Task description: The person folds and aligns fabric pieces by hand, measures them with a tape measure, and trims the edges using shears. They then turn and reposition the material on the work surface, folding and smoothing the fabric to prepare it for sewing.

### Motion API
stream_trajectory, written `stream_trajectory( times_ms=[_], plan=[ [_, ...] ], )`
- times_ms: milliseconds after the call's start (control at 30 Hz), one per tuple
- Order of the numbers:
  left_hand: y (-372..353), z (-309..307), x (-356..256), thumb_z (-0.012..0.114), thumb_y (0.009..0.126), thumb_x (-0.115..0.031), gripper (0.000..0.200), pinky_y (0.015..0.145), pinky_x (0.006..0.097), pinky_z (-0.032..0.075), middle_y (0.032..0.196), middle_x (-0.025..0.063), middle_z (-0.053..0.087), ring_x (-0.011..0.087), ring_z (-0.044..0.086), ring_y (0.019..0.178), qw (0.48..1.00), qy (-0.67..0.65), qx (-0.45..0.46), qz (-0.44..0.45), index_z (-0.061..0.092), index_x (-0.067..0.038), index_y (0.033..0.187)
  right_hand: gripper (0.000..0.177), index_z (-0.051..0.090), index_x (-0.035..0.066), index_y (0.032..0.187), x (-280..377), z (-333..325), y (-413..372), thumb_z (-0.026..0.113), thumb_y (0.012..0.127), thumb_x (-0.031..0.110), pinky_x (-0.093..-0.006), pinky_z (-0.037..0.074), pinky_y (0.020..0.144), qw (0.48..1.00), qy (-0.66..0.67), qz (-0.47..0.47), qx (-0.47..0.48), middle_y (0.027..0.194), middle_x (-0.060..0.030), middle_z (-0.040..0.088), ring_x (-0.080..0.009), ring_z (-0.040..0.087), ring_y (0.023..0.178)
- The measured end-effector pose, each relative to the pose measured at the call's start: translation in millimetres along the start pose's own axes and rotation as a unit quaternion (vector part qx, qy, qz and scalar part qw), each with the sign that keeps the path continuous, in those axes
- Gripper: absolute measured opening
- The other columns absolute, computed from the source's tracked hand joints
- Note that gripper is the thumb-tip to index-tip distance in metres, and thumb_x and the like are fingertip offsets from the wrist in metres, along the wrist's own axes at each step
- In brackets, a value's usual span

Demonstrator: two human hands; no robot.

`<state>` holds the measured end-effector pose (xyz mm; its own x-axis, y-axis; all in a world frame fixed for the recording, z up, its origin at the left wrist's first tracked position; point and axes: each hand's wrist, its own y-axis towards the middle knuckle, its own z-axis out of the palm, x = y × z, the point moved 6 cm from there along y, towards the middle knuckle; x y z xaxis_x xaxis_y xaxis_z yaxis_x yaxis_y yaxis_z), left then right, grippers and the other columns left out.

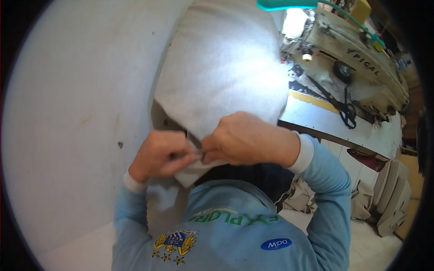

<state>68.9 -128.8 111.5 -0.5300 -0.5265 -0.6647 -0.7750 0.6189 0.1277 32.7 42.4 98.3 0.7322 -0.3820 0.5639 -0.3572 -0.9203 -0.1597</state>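
A pale beige fabric piece [226, 67] hangs over the table edge toward me, brightly lit near the middle. My left hand [160, 153] and my right hand [248, 137] meet at its lower corner and pinch it, fingertips touching. A small dark metal tool, hard to make out, shows between the fingers of both hands. Both arms wear light blue sleeves with white cuffs.
A beige industrial sewing machine [357, 58] sits on the table at the upper right, with black scissors [347, 108] lying in front of it. A teal lamp arm [285, 4] reaches in from the top. Stacked cut fabric pieces [393, 198] lie at the right.
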Motion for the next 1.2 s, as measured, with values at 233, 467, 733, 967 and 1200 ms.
stream_trajectory(
  times_ms=[233, 467, 733, 967, 1200],
  plan=[
    [-16.3, -20.8, -29.7, 0.091, 0.084, -0.015, 0.017, 0.045, 0.0376, 0.038, 0.06, 0.0023, 0.055, 0.019, 0.053, 0.049, 0.998, -0.017, -0.001, 0.065, 0.076, -0.01, 0.078, 0.013, 0.077, 0.019, 0.098, -69.1, -9.8, -75.2, 0.071, 0.09, 0.011, -0.0476, 0.046, 0.115, 0.96, -0.101, -0.064, -0.253, 0.077, 0.0002, 0.076, -0.0208, 0.076, 0.089],
    [19.7, 3.1, -63.4, 0.088, 0.092, -0.024, 0.013, 0.052, 0.0308, 0.05, 0.077, 0.0, 0.073, 0.0156, 0.068, 0.062, 0.945, -0.217, 0.161, 0.182, 0.084, -0.014, 0.099, 0.033, 0.072, 0.013, 0.128, -91.5, -10.4, -145.4, 0.07, 0.095, 0.007, -0.0506, 0.045, 0.115, 0.785, -0.317, 0.23, -0.48, 0.145, -0.012, 0.065, -0.0345, 0.061, 0.133],
    [72.6, -34.3, 172.2, 0.071, 0.105, -0.045, 0.062, 0.125, 0.0534, 0.038, 0.16, 0.0242, 0.055, 0.0421, 0.052, 0.148, 0.932, 0.247, -0.209, -0.163, 0.061, -0.005, 0.152, 0.05, 0.069, 0.006, 0.137, 37.2, 66.7, -93.5, 0.082, 0.093, 0.028, -0.043, 0.054, 0.104, 0.954, -0.01, -0.082, -0.288, 0.116, -0.0108, 0.07, -0.029, 0.069, 0.109],
    [95.6, -4.2, 220.3, 0.051, 0.108, -0.068, 0.088, 0.133, 0.065, 0.013, 0.18, 0.0264, 0.023, 0.0493, 0.018, 0.166, 0.902, 0.305, -0.126, -0.278, 0.033, -0.013, 0.174, 0.057, 0.057, 0.002, 0.154, 4.5, 107.9, -79.5, 0.062, 0.098, 0.016, -0.0363, 0.055, 0.075, 0.964, -0.109, 0.076, -0.231, 0.107, -0.0087, 0.062, -0.0208, 0.067, 0.089],
    [101.4, -13.5, 233.5, 0.053, 0.108, -0.067, 0.087, 0.132, 0.0662, 0.015, 0.18, 0.0264, 0.024, 0.0498, 0.019, 0.166, 0.909, 0.303, -0.12, -0.258, 0.035, -0.014, 0.174, 0.022, 0.076, 0.007, 0.109, 32.3, 84.5, -121.2, 0.069, 0.09, 0.013, -0.0394, 0.054, 0.076, 0.918, -0.111, -0.048, -0.377, 0.091, -0.0025, 0.059, -0.017, 0.061, 0.076]
  ],
)
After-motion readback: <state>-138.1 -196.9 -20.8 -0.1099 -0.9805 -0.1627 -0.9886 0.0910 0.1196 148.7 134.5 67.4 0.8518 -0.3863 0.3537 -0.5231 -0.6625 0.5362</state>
